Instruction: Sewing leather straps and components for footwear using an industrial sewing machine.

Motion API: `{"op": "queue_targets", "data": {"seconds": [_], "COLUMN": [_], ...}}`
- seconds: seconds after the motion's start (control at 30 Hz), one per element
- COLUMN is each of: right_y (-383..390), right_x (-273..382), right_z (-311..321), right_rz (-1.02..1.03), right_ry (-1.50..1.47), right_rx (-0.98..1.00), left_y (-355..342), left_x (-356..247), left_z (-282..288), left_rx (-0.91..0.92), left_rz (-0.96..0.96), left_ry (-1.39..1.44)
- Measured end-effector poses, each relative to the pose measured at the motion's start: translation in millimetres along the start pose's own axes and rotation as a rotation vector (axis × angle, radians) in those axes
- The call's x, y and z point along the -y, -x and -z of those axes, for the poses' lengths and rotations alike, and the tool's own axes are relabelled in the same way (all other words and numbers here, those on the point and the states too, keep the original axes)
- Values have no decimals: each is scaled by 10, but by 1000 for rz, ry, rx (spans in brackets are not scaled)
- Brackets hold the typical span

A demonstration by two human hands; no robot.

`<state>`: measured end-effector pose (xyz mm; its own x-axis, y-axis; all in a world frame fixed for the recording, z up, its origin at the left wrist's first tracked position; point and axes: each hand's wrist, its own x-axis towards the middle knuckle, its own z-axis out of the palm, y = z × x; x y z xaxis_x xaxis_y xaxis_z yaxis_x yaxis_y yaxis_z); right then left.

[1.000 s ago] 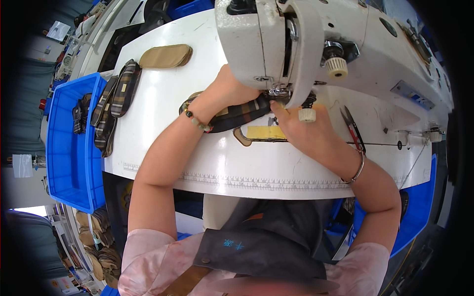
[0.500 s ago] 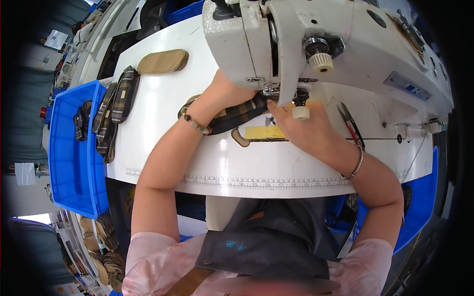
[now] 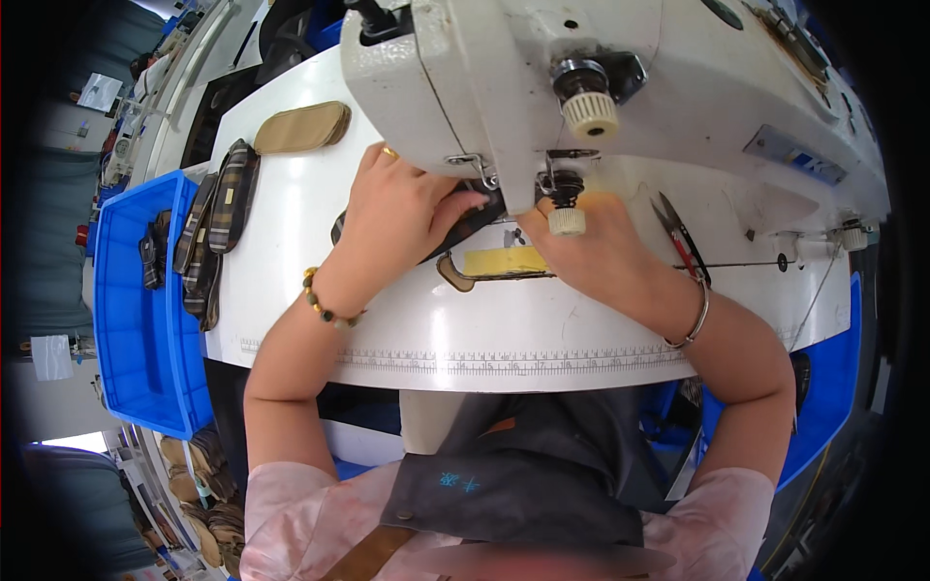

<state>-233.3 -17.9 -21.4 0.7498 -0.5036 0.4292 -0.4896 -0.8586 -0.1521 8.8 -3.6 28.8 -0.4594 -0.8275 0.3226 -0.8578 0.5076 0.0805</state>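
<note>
My left hand (image 3: 407, 203) is bent over a dark plaid fabric piece (image 3: 470, 223), gripping it with curled fingers and thumb beside the needle area of a white sewing machine (image 3: 446, 68). My right hand (image 3: 591, 252) is at the piece's right end, its fingertips partly hidden behind the machine's lower knob and needle housing; whether they are closed I cannot tell. Just below the piece, a yellow strip (image 3: 504, 261) with a brown-edged cutout lies on the white table (image 3: 387, 349). Red-and-black scissors (image 3: 688, 247) lie right of my right hand.
At the table's left are several plaid pieces (image 3: 229, 198) and a stack of tan oval pieces (image 3: 295, 131). A blue bin (image 3: 145, 368) holding dark fabric sits off the left edge; another blue bin (image 3: 823, 426) is low at right. Piles of tan pieces (image 3: 194, 494) are at lower left.
My left hand has drawn back down and to the left; its curled fingers and thumb now show beside the needle. My right hand stays by the needle. The camera view has shifted slightly.
</note>
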Motion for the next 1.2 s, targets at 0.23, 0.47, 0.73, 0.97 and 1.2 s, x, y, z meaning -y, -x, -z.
{"op": "queue_targets", "data": {"seconds": [0.23, 0.47, 0.73, 0.97, 1.2], "right_y": [50, -21, 31, 49, -46], "right_x": [-20, 82, 55, 35, 103], "right_z": [-55, 113, 50, -12, -10], "right_rz": [-48, 33, 67, 103, 2], "right_ry": [-100, 98, 262, 366, 163], "right_rx": [-80, 45, -29, -48, -25], "left_y": [-7, 22, -55, -46, -60], "left_x": [-44, 55, 2, 33, -2], "left_z": [-91, -251, -227, -236, -159], "left_rx": [-36, -17, -5, -32, 7], "left_rz": [-181, -45, 194, 104, 84], "left_ry": [125, 304, 672, 593, 474]}}
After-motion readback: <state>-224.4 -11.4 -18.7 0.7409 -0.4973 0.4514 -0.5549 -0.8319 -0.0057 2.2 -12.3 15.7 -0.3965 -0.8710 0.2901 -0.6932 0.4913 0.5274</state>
